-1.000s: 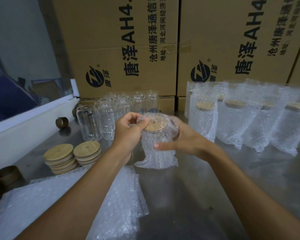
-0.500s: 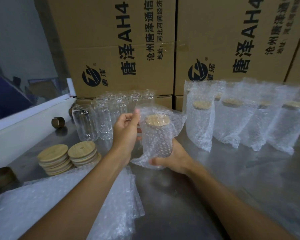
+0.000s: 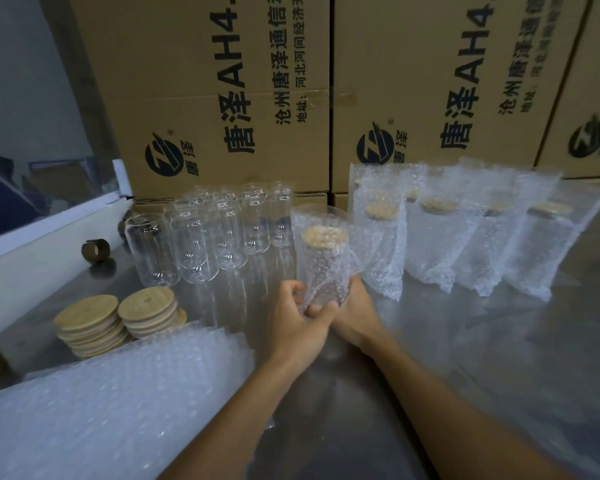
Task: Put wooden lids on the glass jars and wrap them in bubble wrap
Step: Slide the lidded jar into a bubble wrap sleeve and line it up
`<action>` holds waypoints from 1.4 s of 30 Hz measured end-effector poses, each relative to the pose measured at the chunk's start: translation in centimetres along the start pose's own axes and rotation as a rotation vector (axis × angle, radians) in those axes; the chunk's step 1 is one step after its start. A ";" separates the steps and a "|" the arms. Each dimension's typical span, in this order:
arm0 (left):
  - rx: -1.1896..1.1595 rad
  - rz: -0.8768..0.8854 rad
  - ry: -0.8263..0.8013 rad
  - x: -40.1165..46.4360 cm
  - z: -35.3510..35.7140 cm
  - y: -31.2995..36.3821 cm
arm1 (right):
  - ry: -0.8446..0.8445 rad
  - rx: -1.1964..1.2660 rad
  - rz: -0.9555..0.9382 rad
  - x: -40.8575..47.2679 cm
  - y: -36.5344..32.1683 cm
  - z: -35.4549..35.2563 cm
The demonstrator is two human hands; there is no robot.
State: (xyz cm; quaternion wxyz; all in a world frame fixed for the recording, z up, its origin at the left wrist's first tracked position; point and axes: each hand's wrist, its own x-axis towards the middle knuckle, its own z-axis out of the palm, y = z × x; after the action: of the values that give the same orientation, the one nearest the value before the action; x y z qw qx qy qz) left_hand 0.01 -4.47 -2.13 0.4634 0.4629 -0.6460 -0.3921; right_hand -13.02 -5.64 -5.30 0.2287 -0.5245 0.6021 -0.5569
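From my remote seat, I see the biggest risk sitting behind my hands: three brown printed cardboard cartons (image 3: 222, 98) stacked as a wall, so any hard push forward meets them. Near my left forearm lies one stack of clear bubble-wrap bags (image 3: 118, 403); I cannot count the sheets. An elbow drag could slide it off the metal worktop (image 3: 499, 358).

Right of my hands stand wrapped jars in bubble bags (image 3: 440, 244); I count at least four, perhaps more behind. A careless set-down could knock them over like skittles.

Left of and beyond my hands stands a cluster of bare clear glass jars (image 3: 201, 244), roughly eight; overlap blurs the count. Glass against glass is my chipping worry.

My left hand (image 3: 300, 323) and right hand (image 3: 354, 313) both curl round the base of the one bubble-wrapped glass jar with a round wooden lid (image 3: 323, 261), held upright, apparently just off the worktop. The bag top is open, so a tilt might shed the lid.

Two stacks of round wooden lids (image 3: 118, 323) sit further left.
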 end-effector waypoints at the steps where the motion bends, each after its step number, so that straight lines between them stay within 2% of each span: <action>1: 0.019 0.009 0.016 -0.4 0.1 -0.1 | 0.004 0.006 0.006 -0.1 0.0 -0.1; 11: 0.055 0.100 0.008 -3.4 1.1 -2.7 | 0.146 -0.115 0.048 -2.4 0.5 -4.4; 22: 0.082 0.114 -0.017 -3.0 1.4 -3.6 | 0.534 -0.174 0.144 -2.2 3.5 -15.9; 28: 0.088 0.137 -0.040 -3.0 1.4 -3.9 | 0.684 -0.268 0.215 -2.4 5.3 -21.0; 42: 0.073 0.181 -0.072 -3.1 1.0 -4.1 | 0.762 -0.383 0.327 -1.7 6.2 -24.7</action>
State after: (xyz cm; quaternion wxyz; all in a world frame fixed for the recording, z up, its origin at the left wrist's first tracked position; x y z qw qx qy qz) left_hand 0.40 -2.46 -6.92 0.4561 0.4049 -0.7152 -0.3413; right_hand -36.06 5.44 -4.68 -0.0253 -0.2130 0.8103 -0.5453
